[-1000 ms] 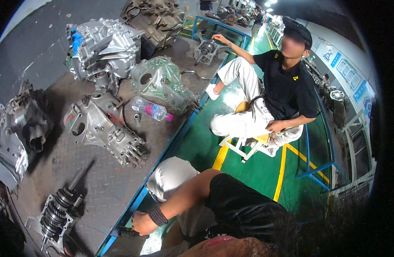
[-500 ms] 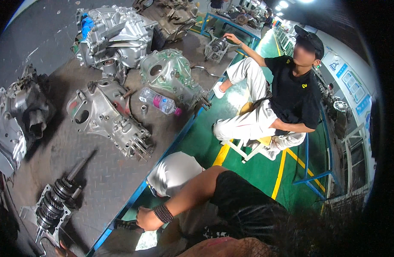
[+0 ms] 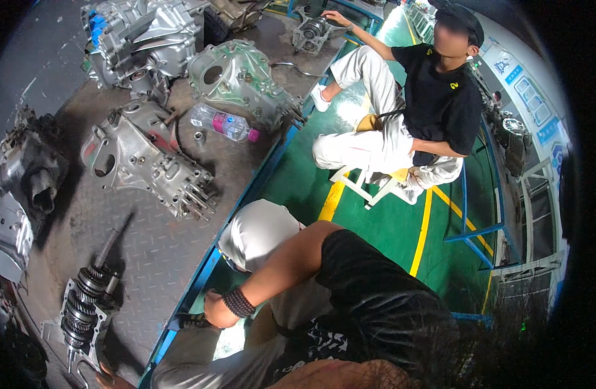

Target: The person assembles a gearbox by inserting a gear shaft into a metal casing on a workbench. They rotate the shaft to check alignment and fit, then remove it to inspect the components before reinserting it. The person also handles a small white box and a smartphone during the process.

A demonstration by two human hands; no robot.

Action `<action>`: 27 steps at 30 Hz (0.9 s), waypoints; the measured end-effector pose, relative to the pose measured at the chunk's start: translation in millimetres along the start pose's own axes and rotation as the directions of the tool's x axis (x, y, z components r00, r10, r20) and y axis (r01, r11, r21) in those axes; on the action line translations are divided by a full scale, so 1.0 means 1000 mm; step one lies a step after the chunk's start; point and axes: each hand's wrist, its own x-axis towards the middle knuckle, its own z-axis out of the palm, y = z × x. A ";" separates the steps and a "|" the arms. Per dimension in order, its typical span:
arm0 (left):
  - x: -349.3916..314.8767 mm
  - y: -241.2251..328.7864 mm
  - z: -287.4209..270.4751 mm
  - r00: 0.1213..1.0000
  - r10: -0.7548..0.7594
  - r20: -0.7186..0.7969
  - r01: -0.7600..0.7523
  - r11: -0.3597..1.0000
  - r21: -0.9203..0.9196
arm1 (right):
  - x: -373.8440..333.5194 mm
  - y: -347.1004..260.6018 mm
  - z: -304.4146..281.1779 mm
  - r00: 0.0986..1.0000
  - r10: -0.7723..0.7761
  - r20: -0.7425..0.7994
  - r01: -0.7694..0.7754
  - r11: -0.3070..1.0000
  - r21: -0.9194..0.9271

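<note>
At the lower left, a gear assembly stands on the bench: stacked toothed gears on a shaft within a pale metal housing. My left hand is at the lower edge, fingertips against the housing's near end beside a curved metal rod. Most of that hand is cut off, so its grip is unclear. My right hand, with a dark beaded bracelet at the wrist, hangs beyond the bench's blue edge, near my white-clad knee. Its fingers are curled beside a dark object that I cannot make out.
Gearbox casings stand on the dark metal bench. A clear bottle with a pink cap lies among them. Across the green floor, a seated person touches another gear assembly.
The view has shifted, so the bench parts and seated person sit higher in the picture. More of my left hand shows by the housing. My right hand keeps its curled pose.
</note>
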 end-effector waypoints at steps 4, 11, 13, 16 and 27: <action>-0.003 -0.001 0.002 1.000 0.000 0.026 -0.001 1.000 0.031 | 0.006 -0.001 0.002 0.995 -0.031 0.090 0.040 0.994 -0.101; 0.002 0.004 -0.011 0.953 -0.078 0.293 0.001 0.967 0.254 | 0.007 0.003 0.001 0.998 -0.017 0.055 0.019 0.999 -0.039; 0.002 0.003 -0.012 0.949 -0.080 0.304 -0.003 0.965 0.261 | 0.009 0.002 -0.001 0.996 -0.040 0.086 0.043 0.999 -0.032; 0.003 0.002 -0.013 0.946 -0.083 0.313 -0.004 0.964 0.266 | 0.001 -0.001 -0.010 0.989 -0.003 0.145 0.012 0.998 -0.063; -0.013 -0.013 -0.012 0.914 -0.093 0.395 -0.021 0.961 0.275 | -0.005 -0.001 -0.018 0.990 0.042 0.134 -0.045 0.999 0.025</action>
